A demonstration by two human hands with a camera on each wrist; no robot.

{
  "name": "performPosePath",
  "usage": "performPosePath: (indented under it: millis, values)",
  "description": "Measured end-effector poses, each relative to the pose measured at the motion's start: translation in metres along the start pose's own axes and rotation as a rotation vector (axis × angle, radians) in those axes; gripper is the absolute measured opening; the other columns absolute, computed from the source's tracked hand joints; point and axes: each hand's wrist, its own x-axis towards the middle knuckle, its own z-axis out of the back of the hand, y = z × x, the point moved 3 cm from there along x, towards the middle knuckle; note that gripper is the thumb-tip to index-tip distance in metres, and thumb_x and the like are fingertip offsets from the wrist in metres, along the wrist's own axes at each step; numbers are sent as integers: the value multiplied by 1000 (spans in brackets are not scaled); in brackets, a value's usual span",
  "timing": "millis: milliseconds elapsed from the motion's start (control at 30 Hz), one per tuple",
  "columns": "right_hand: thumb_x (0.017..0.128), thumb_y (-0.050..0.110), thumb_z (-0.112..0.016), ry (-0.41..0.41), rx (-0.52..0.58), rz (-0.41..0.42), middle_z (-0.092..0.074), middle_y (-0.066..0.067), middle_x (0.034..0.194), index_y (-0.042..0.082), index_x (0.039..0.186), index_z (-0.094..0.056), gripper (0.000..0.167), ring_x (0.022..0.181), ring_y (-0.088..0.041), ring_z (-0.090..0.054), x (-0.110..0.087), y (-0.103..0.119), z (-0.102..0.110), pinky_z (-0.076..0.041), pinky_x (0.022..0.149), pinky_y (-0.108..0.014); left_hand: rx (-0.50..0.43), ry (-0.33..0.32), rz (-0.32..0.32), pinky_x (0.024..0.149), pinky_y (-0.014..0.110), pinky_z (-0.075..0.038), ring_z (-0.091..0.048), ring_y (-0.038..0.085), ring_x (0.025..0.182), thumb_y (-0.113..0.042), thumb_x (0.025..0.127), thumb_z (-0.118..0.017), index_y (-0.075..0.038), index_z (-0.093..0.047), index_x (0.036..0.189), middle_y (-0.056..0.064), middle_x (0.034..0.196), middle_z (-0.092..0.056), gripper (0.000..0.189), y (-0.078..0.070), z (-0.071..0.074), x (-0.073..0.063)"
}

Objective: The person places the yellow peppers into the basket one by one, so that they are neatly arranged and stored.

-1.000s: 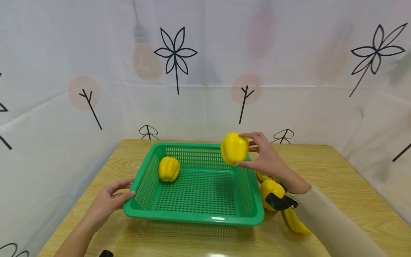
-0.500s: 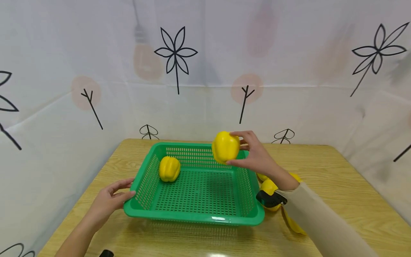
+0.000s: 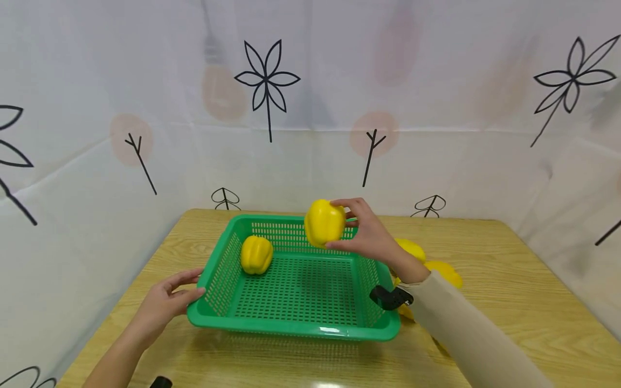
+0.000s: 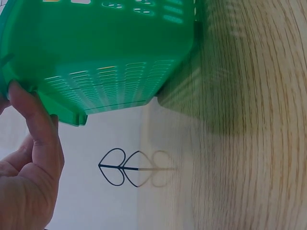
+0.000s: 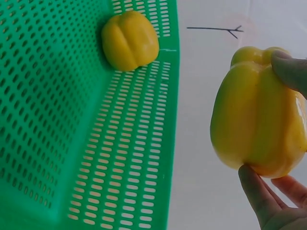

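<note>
My right hand point(image 3: 375, 240) pinches a yellow bell pepper point(image 3: 321, 223) between thumb and fingers, held up over the back part of a green plastic basket point(image 3: 291, 326). The right wrist view shows this bell pepper point(image 5: 254, 115) close up, fingertips at its two ends and the basket wall point(image 5: 124, 143) to its left. Inside the basket, a second yellow bell pepper point(image 3: 256, 255) lies against the left side. My left hand point(image 3: 165, 302) grips the basket's left rim; in the left wrist view its fingers point(image 4: 36, 115) are bent at the rim's edge.
Several yellow things lie on the wooden table point(image 3: 509, 280) right of the basket, including a rounded one point(image 3: 409, 249) and another point(image 3: 446, 273), partly hidden behind my right forearm. A printed white cloth point(image 3: 310, 172) stands behind the table.
My right hand has carried its bell pepper leftward over the basket, from near the right rim toward the middle. Left hand and basket stay where they were.
</note>
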Motion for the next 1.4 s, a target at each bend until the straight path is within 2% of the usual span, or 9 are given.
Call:
performPosePath:
  millis: [100, 300, 433, 933, 1167, 1400]
  values:
    - [66, 3, -84, 0, 12, 1, -37, -21, 124, -1, 132, -44, 77, 105, -38, -48, 4, -1, -5, -47, 88, -48, 0, 10, -10, 76, 34, -53, -63, 14, 93, -23, 91, -63, -1, -36, 142, 20, 136, -35, 62, -1, 0, 0]
    - [66, 15, -86, 21, 0, 8, -39, -14, 124, 8, 132, -45, 78, 104, -32, -51, 11, -2, -15, -49, 86, -41, -4, 13, -15, 75, 34, -53, -63, 13, 92, -21, 91, -62, -1, -34, 142, 20, 136, -34, 61, 0, 1, 1]
    - [68, 18, -85, 29, 13, 6, -38, -13, 126, 9, 132, -44, 77, 102, -31, -52, 15, -4, -22, -50, 85, -38, -7, 7, -3, 76, 34, -53, -63, 13, 92, -22, 90, -63, -2, -36, 142, 19, 136, -35, 62, 0, 1, 1]
    - [70, 20, -84, 96, 49, -21, -38, -13, 124, 8, 132, -45, 74, 100, -29, -50, 31, -6, -53, -50, 85, -37, -23, 14, -12, 75, 35, -53, -63, 13, 91, -21, 91, -62, -1, -34, 143, 21, 136, -34, 61, 0, 1, 1]
    - [69, 21, -84, 145, 2, -66, -39, -10, 120, 10, 132, -47, 74, 95, -23, -48, 36, -11, -73, -50, 82, -29, -15, 16, -25, 75, 35, -53, -63, 12, 92, -21, 91, -62, -2, -35, 142, 21, 136, -34, 61, -1, 1, 2]
    - [68, 27, -85, 213, -109, -149, -41, -10, 118, 11, 131, -48, 75, 97, -22, -48, 32, -23, -90, -49, 81, -32, -12, 14, -16, 75, 34, -53, -63, 12, 93, -21, 91, -62, -2, -34, 143, 21, 137, -34, 62, 1, 1, 2]
